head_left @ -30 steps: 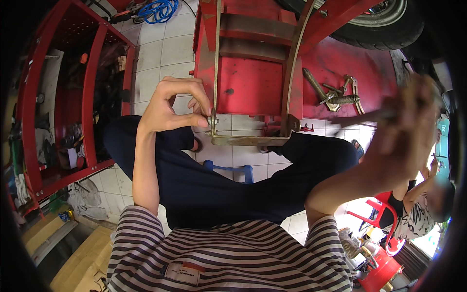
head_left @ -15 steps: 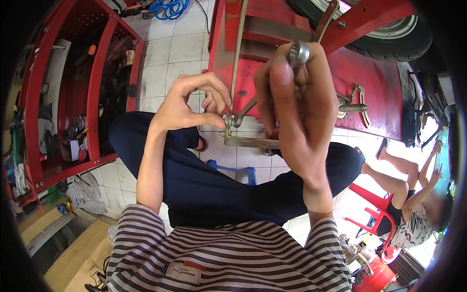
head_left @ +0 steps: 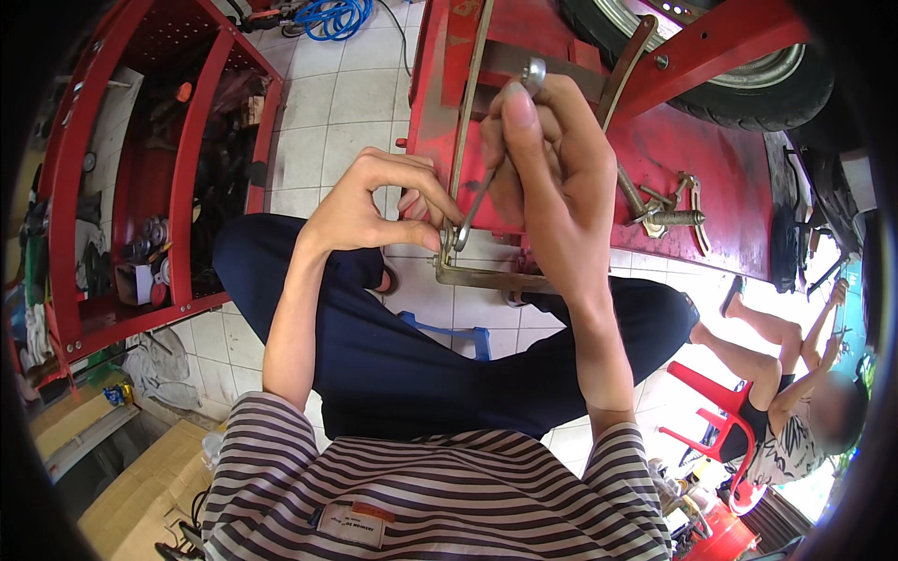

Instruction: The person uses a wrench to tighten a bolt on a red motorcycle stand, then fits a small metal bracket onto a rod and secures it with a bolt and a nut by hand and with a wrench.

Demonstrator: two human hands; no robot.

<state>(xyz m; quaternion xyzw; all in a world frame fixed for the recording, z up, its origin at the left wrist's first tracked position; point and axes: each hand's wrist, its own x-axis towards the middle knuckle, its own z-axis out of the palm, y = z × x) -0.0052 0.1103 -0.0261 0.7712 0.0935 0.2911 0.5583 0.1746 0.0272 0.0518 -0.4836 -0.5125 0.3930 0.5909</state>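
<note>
My left hand (head_left: 369, 201) is closed in a pinch at a bolt (head_left: 447, 245) on the near left corner of a worn metal bracket (head_left: 496, 278), which runs along a red lift frame. My right hand (head_left: 552, 178), to the right, grips a steel wrench (head_left: 480, 198). Its upper ring end shows above my thumb; its lower end sits at that bolt beside my left fingertips. Behind my right hand, a metal puller-like tool (head_left: 672, 217) with threaded rods lies on the red platform (head_left: 730, 187).
A red shelving cart (head_left: 173, 196) stands left. A tyre (head_left: 767, 107), blue hose (head_left: 332, 19) and blue stool (head_left: 449, 332) are around me. Cardboard (head_left: 140, 486) lies lower left. Another person (head_left: 776, 402) sits right on a red chair (head_left: 697, 411), arms raised toward a turquoise object.
My right hand has swung leftward from the right side, bringing the wrench's lower end to the corner bolt. My left hand and the bracket appear slightly further right in view.
</note>
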